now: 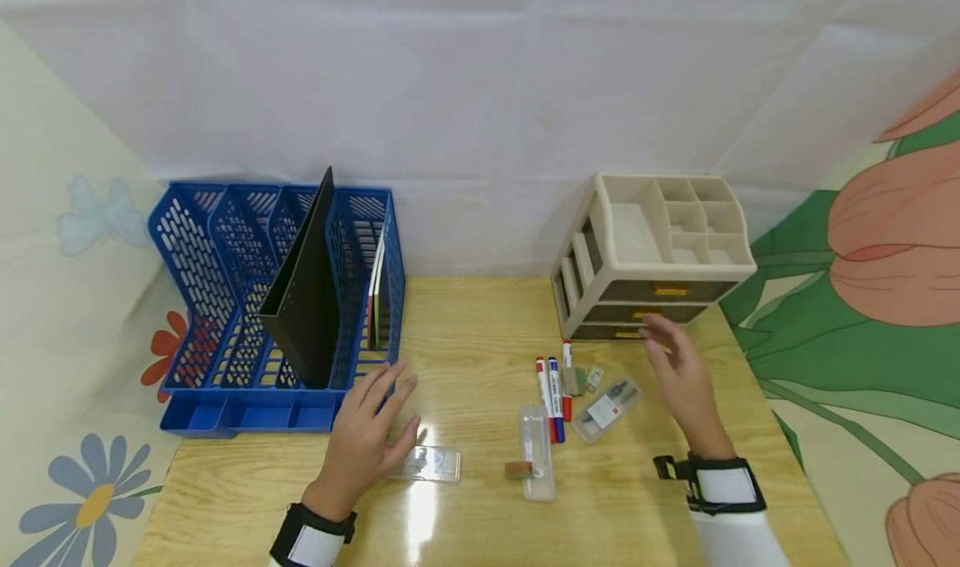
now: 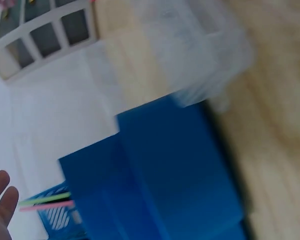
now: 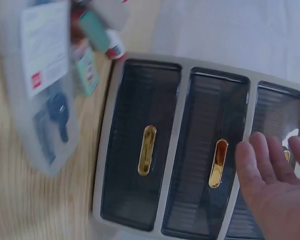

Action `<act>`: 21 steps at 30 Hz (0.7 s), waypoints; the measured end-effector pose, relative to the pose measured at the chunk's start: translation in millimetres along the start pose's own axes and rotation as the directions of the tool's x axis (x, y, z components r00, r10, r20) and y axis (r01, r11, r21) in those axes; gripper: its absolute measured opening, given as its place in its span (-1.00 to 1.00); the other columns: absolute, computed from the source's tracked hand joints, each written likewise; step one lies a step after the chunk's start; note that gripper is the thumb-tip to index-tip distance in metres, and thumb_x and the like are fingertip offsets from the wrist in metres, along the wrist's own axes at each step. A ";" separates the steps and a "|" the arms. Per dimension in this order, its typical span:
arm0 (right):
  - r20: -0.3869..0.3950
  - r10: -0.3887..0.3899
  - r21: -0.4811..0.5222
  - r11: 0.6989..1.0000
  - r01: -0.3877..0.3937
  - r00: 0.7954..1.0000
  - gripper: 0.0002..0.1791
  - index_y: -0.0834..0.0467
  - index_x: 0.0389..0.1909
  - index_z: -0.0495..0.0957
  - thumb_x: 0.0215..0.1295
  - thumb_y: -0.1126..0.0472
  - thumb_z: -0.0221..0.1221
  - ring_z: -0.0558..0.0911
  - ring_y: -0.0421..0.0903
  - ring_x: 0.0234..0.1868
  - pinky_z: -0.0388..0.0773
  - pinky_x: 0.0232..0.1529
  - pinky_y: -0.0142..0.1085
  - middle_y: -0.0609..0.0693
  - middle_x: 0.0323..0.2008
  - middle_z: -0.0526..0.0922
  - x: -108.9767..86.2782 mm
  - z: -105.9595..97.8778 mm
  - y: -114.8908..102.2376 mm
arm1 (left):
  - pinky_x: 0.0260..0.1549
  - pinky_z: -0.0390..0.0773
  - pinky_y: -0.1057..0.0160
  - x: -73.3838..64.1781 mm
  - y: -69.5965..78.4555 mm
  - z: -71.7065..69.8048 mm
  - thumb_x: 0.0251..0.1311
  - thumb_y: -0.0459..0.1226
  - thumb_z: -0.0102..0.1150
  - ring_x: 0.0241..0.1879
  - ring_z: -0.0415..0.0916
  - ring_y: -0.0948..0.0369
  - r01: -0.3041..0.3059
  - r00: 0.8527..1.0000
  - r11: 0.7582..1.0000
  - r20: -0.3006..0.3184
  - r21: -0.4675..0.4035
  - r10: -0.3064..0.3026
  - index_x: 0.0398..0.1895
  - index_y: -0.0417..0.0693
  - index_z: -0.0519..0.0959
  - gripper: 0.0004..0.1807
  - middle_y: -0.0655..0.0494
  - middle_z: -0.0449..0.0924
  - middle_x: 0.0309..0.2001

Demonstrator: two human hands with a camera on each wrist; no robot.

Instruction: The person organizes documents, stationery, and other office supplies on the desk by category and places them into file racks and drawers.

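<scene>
My left hand [image 1: 366, 434] hovers at the front right corner of the blue file rack [image 1: 247, 417], fingers spread and holding nothing. Just beside its thumb lies a flat clear case [image 1: 435, 464]. In front of the white drawer unit [image 1: 615, 271], my right hand [image 1: 681, 383] is held up with its fingers loosely bent and nothing in them. The right wrist view shows those fingertips near the gold handle [image 3: 219, 164] of the middle drawer; whether they touch the front I cannot tell. All drawers look closed. A clear compass case [image 1: 606, 410] lies left of this hand.
Red and blue markers [image 1: 554, 388], small erasers [image 1: 594, 378] and a clear pencil case [image 1: 536, 446] with a brown block [image 1: 518, 469] on it lie mid-table. A black folder [image 1: 307, 300] leans in the rack, with thin booklets [image 1: 377, 292] to its right. A white cloth [image 1: 465, 117] hangs behind.
</scene>
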State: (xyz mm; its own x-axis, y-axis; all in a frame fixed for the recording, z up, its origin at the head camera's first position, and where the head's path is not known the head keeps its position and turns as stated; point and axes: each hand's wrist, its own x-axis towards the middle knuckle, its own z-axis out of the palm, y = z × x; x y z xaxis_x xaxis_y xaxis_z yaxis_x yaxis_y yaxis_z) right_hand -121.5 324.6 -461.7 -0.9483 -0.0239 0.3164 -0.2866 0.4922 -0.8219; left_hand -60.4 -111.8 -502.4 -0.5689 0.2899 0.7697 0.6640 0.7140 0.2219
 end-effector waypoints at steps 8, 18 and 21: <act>-0.039 0.225 0.723 0.679 -0.128 0.974 -0.53 0.49 0.30 0.11 0.49 0.34 -0.08 0.63 -0.04 0.01 0.63 0.02 -0.35 0.19 0.05 0.53 19.2 -9.3 -5.8 | 0.10 0.48 -0.24 -19.5 -5.8 18.8 0.02 -0.10 0.28 0.31 0.29 -0.14 -0.033 0.976 0.998 0.213 -0.045 0.041 0.18 -0.15 0.54 -0.39 -0.16 0.49 0.25; 0.188 0.332 0.970 0.084 -0.228 0.924 -0.80 0.36 -0.03 0.39 0.51 0.32 -0.12 0.58 0.10 0.02 0.57 0.15 -0.18 0.24 -0.03 0.54 43.5 -26.9 -0.4 | 0.23 0.39 -0.18 -28.6 -6.8 30.1 0.09 -0.04 0.19 0.35 0.24 -0.14 -0.100 0.909 0.995 0.408 0.013 0.086 0.16 -0.16 0.52 -0.42 -0.17 0.51 0.23; 0.219 0.353 0.969 0.027 -0.244 0.909 -0.81 0.36 -0.15 0.43 0.50 0.31 -0.09 0.59 0.10 -0.02 0.59 0.12 -0.17 0.24 -0.10 0.57 48.9 -27.8 -0.4 | 0.23 0.39 -0.17 -28.3 -4.3 32.9 0.11 -0.03 0.18 0.34 0.26 -0.13 -0.106 0.901 0.994 0.424 0.008 0.092 0.16 -0.16 0.51 -0.42 -0.17 0.51 0.23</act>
State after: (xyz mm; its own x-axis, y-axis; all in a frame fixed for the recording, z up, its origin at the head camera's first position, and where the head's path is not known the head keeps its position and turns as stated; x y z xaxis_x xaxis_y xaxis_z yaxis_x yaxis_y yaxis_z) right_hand -164.0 347.3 -432.8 -0.9936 -0.0383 -0.1065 0.0917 -0.8244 -0.5586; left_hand -63.0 -102.1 -544.8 -0.6569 0.5973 0.4600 0.7166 0.6844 0.1346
